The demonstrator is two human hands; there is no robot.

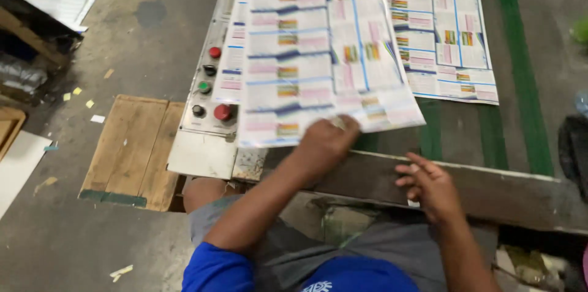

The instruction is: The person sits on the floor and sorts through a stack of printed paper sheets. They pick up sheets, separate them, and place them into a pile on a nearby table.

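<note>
Squaring the top printed sheet on the machine bed

My left hand (pixel 324 142) presses curled fingers onto the near edge of the printed sheet (pixel 312 53), which lies over the control panel (pixel 211 93) beside another sheet (pixel 444 29). My right hand (pixel 432 185) rests loosely spread, empty, on the worn front rail (pixel 520 191). Judging by this, I next need a firmer pinch on that edge.
</note>
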